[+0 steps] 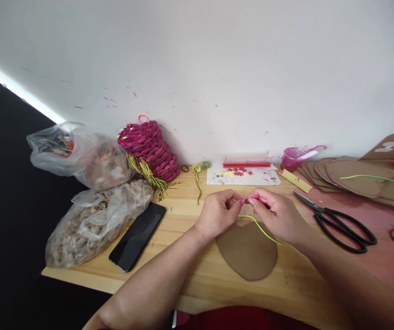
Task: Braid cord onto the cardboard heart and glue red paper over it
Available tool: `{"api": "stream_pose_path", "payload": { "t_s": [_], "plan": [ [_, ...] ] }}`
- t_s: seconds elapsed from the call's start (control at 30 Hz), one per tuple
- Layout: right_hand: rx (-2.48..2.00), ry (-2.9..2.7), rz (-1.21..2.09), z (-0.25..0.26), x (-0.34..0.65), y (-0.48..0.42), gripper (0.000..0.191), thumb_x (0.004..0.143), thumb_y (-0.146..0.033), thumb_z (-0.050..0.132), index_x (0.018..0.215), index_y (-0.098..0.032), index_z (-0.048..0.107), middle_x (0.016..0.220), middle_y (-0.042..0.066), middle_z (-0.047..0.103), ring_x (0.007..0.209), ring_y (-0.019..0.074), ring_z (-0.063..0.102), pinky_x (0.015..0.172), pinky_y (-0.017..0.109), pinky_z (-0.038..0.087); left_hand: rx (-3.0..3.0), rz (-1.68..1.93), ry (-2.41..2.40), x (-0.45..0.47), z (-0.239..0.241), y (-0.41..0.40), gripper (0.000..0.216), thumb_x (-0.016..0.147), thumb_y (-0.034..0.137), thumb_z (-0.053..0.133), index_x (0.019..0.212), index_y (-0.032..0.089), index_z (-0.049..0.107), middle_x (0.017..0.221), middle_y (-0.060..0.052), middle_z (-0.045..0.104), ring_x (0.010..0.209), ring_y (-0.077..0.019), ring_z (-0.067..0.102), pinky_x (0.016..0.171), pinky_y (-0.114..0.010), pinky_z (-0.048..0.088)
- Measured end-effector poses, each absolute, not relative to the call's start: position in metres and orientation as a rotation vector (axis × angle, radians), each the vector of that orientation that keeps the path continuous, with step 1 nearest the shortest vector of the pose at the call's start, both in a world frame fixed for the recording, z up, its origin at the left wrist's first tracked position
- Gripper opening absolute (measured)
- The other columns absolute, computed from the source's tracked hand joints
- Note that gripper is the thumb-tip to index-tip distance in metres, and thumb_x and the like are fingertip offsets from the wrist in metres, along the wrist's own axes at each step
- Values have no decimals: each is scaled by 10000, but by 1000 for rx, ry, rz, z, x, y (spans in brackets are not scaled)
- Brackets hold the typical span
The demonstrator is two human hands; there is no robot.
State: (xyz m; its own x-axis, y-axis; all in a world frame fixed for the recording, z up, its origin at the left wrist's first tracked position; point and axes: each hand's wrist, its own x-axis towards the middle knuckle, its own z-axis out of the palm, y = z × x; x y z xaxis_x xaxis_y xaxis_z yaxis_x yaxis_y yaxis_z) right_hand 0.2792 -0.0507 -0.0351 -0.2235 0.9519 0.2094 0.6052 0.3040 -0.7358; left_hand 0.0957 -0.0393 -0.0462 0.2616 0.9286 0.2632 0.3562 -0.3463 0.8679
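Observation:
Thumb and fingertips closed, my left hand [218, 213] meets my right hand [280, 214] above a brown heart-shaped piece of cardboard [249, 257]. Both pinch at the same spot, where a small reddish bit shows; what it is cannot be made out. A yellow-green cord [259, 226] curves from below my left fingertips to beneath my right hand, across the top of the heart. Whether its end is in my fingers is hidden. Black-handled scissors [341, 225] lie with blades apart to the right of my right hand.
Behind my hands is a white card with star cutouts [240, 172]. Stacked cardboard hearts [355, 176] and a pink-stained cup [291, 158] stand right. Leftward are a phone [137, 237], plastic bags [93, 224] and a bundle of magenta braided strings [152, 151]. A wall closes the back.

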Motion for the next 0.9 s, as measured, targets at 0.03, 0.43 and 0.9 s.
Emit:
{"api": "stream_pose_path", "payload": {
  "t_s": [0.03,0.43,0.9],
  "plan": [
    [-1384,-1909,718,-35,279,-50,247,958,-392,458,813,-234,580,601,-24,515,557,161,468,542,305,327,1837,1057,1162,96,-46,-39,173,880,318,611,840,172,694,561,56,480,517,-93,382,508,-236,287],
    [-1236,-1482,1261,-31,279,-47,319,840,-525,667,853,-206,671,804,54,645,700,168,567,571,281,445,1787,939,1074,92,-35,-40,234,949,367,510,840,189,615,633,32,575,572,-110,467,566,-228,359],
    [-793,-968,1632,-30,284,-45,116,834,-322,760,839,-240,678,1034,10,703,792,113,671,676,235,503,1492,767,902,95,-39,-38,271,972,468,434,889,214,478,711,19,665,444,-76,424,452,-196,329]
  ]
}}
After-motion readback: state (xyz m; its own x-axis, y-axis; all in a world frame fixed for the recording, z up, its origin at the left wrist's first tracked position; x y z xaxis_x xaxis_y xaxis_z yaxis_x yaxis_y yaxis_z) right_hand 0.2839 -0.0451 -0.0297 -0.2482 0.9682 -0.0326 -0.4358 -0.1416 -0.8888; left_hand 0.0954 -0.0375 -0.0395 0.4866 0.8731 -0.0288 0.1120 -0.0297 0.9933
